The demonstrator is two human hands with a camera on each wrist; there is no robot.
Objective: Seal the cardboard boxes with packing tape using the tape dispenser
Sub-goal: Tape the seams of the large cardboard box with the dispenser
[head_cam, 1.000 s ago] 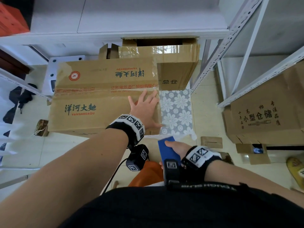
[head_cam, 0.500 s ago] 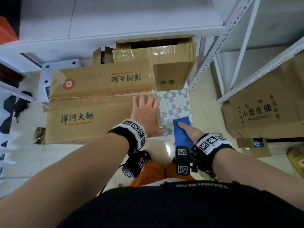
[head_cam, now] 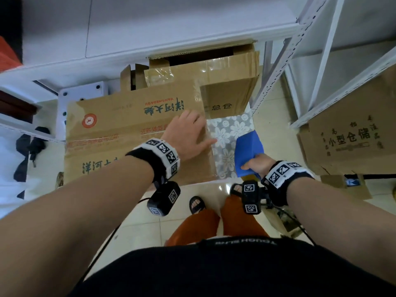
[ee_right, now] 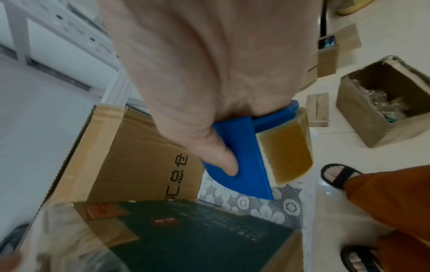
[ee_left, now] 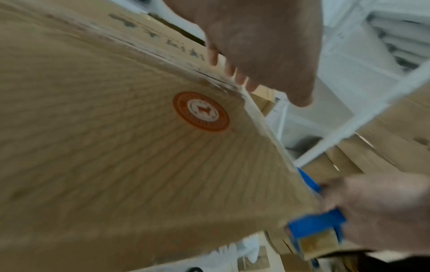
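A long brown cardboard box (head_cam: 120, 129) printed with green characters lies on a table, a taped seam running along its top. My left hand (head_cam: 186, 133) lies flat on the box's right end, fingers straight and pressing on the seam. In the left wrist view the same hand (ee_left: 256, 46) reaches over the box top (ee_left: 116, 128). My right hand (head_cam: 257, 163) grips the blue tape dispenser (head_cam: 246, 146) just off the box's right end, above a floral cloth (head_cam: 227, 133). The right wrist view shows the dispenser (ee_right: 242, 165) with its brown tape roll (ee_right: 286, 152) and my thumb on the blue plate.
A second taped box (head_cam: 227, 82) stands behind the first. White metal shelving (head_cam: 278, 61) rises at the right, with a printed carton (head_cam: 351, 133) on it. An open carton (ee_right: 381, 114) sits on the tiled floor. My sandalled feet (head_cam: 196, 204) stand close to the table.
My right hand has carried the dispenser up and away from my body to beside the box's right end. My left hand has slid forward across the box top toward the seam.
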